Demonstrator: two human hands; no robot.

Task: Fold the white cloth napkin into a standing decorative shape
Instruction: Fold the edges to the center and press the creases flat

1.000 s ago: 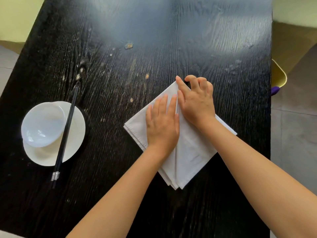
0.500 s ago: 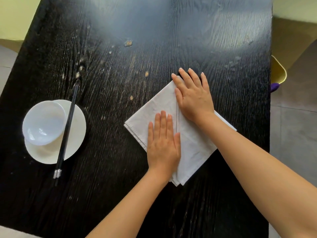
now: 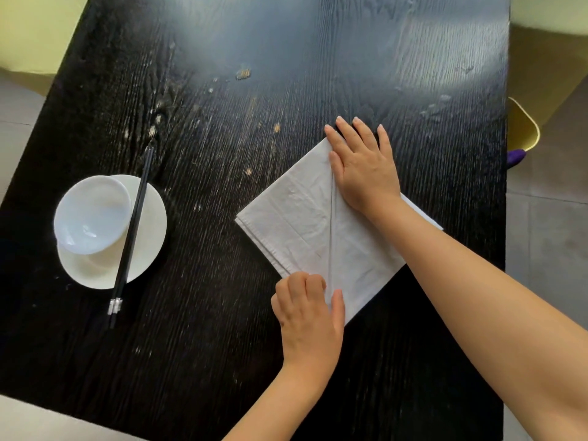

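Folded white cloth napkin (image 3: 302,224) lying flat on a black wood-grain table (image 3: 222,345), right of centre, set as a diamond: one corner points far, one left, one right, and the near corner is hidden under the left hand (image 3: 310,316). A straight fold line runs down the middle of the cloth from far corner to near corner and marks its long axis. The right hand (image 3: 362,167) rests palm down on the far corner, just right of the fold line, with fingers straight and close together and their tips reaching past the cloth onto the table. The left hand is at the near corner with its fingers curled tight at the near-left edge and its thumb laid on top of the cloth, gripping that corner. At the left, well apart from the napkin, a white bowl (image 3: 90,214) stands on the far-left part of a white plate (image 3: 95,272). A pair of black chopsticks (image 3: 132,233) lies across the plate just right of the bowl, its tips pointing far.
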